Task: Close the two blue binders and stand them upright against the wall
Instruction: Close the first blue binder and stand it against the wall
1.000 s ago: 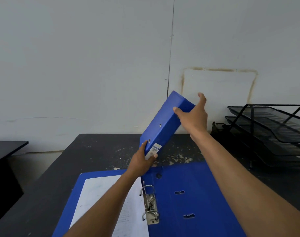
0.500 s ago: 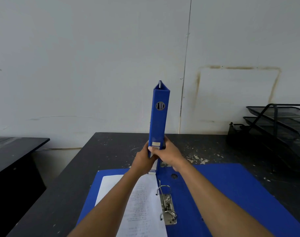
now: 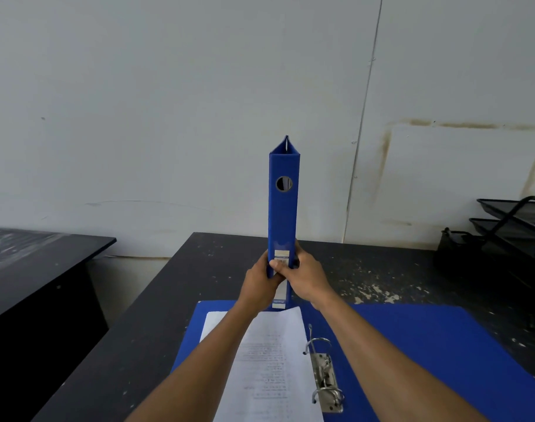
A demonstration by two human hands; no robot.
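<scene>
Binder (image 3: 283, 214) closed, vertical, spine toward camera, both hands (image 3: 306, 277) gripping.

Closed binder (image 3: 283, 214) upright; open binder (image 3: 412, 345) flat.

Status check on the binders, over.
Both hands, left hand and right hand, clamped on closed binder, upright, spine facing camera. Second binder open flat on desk, papers showing. Path to wall unobstructed.

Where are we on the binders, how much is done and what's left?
Done: one binder is closed. In hand: the left hand and right hand grip its lower spine, holding it upright, seemingly short of the wall. Left: stand it there, then close the open binder, flat with paper showing, and stand it too.
</scene>
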